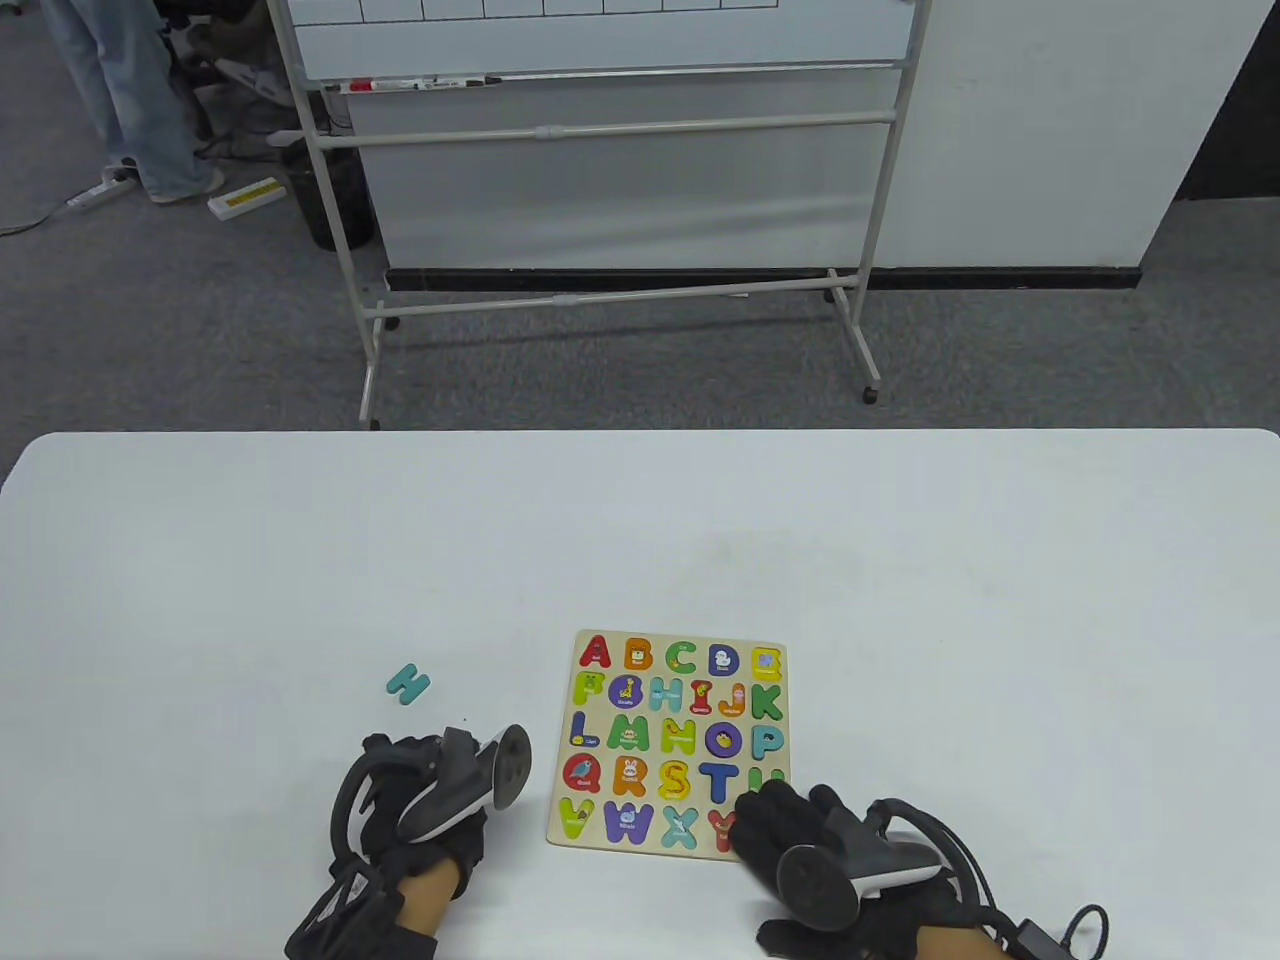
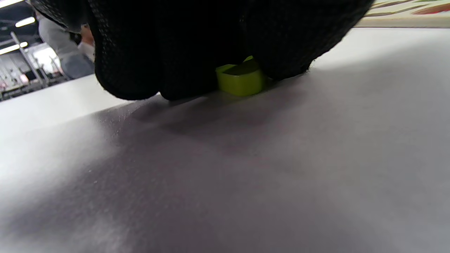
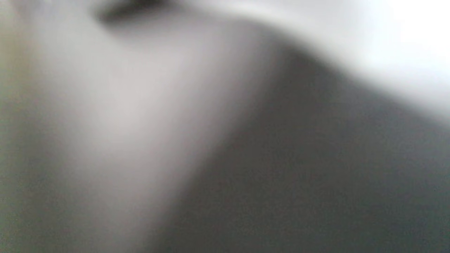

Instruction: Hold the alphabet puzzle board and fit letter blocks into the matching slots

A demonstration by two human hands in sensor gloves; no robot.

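Note:
The alphabet puzzle board [image 1: 668, 742] lies flat on the white table, with coloured letters in its rows. My right hand [image 1: 775, 822] rests on the board's near right corner with the fingers lying on top of it. My left hand [image 1: 405, 775] is down on the table left of the board. In the left wrist view its gloved fingers [image 2: 140, 66] close around a lime-green letter block [image 2: 240, 80] that touches the table. A teal H block [image 1: 407, 683] lies loose on the table beyond the left hand. The right wrist view is a blur.
The table's far edge [image 1: 640, 434] runs across the middle of the table view. Beyond it a wheeled whiteboard stand [image 1: 600, 130] is on grey carpet, and a person's legs [image 1: 120, 100] show at the top left.

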